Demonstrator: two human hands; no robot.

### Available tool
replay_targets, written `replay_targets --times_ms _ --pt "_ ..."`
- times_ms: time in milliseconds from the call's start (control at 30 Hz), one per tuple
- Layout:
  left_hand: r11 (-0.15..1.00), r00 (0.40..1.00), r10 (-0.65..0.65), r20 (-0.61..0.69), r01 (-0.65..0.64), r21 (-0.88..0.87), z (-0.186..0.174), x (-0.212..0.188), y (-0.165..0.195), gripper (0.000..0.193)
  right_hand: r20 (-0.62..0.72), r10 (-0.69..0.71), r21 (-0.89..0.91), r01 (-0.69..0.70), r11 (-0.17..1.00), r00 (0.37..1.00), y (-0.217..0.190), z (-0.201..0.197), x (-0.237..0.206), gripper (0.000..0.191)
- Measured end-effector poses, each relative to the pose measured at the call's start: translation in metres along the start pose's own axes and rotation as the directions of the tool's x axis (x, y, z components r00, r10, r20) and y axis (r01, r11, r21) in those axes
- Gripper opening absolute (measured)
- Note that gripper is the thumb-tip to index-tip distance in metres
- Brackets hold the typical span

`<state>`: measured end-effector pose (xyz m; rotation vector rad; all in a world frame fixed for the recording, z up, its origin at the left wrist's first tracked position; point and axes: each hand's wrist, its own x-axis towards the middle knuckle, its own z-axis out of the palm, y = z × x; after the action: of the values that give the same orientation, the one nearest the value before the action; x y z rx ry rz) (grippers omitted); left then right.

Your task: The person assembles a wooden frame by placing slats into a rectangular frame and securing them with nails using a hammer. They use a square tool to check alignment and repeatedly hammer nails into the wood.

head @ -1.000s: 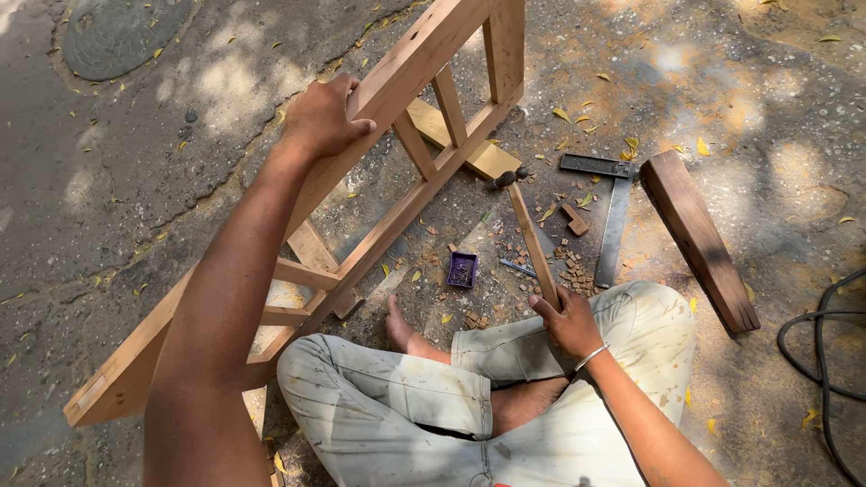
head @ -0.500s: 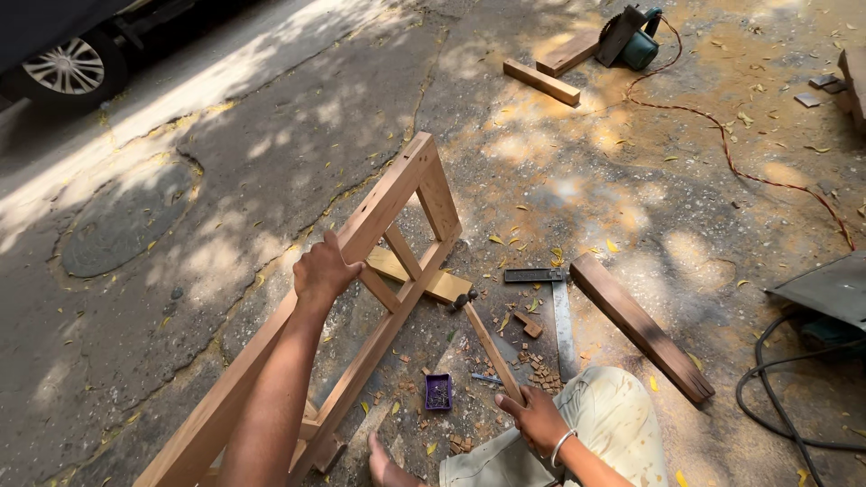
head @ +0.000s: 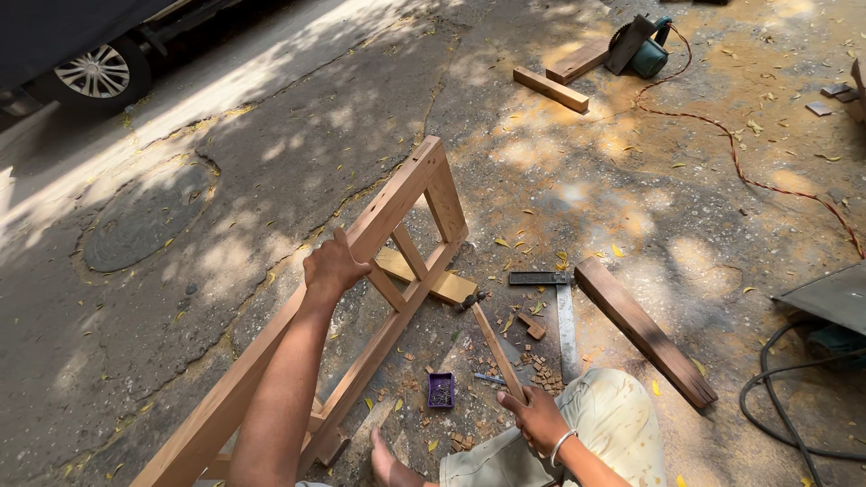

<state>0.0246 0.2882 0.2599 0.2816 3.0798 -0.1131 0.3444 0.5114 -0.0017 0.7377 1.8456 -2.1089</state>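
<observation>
Wooden frame [head: 397, 271] stands tilted on the pavement, left hand [head: 332, 268] clamped over its upper rail. Right hand [head: 537, 417] grips a hammer [head: 492, 343] by the handle, head at the lower rail. Steadying the frame firmly seems advisable before striking.

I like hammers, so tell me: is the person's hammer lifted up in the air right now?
No, the right hand holds the hammer by its handle, but the hammer's head rests low by the wooden frame on the ground.
</observation>
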Motion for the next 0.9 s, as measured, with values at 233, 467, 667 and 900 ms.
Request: replay_targets --times_ms 233,467,667,900 --pt "0.999 0.999 0.033 0.007 -0.032 -0.04 0.009 0.014 -0.012 0.084 -0.048 -0.084 -0.134 0.076 0.988 0.995 -0.008 0.003 -0.012 0.046" --pt "0.836 0.958 0.259 0.122 -0.159 -0.526 0.017 0.038 -0.053 0.065 -0.022 -0.507 -0.123 0.501 0.857 0.862 -0.032 0.014 -0.026 0.033" --pt "0.716 0.923 0.281 0.265 -0.017 -0.698 0.019 0.039 -0.062 0.069 -0.057 -0.233 0.355 0.237 0.904 0.971 -0.069 0.093 -0.011 0.031" --pt "0.674 0.93 0.311 0.196 -0.07 -0.735 0.029 0.041 -0.071 0.055 -0.208 -0.344 0.608 0.397 0.688 0.916 -0.105 0.247 0.033 0.029"
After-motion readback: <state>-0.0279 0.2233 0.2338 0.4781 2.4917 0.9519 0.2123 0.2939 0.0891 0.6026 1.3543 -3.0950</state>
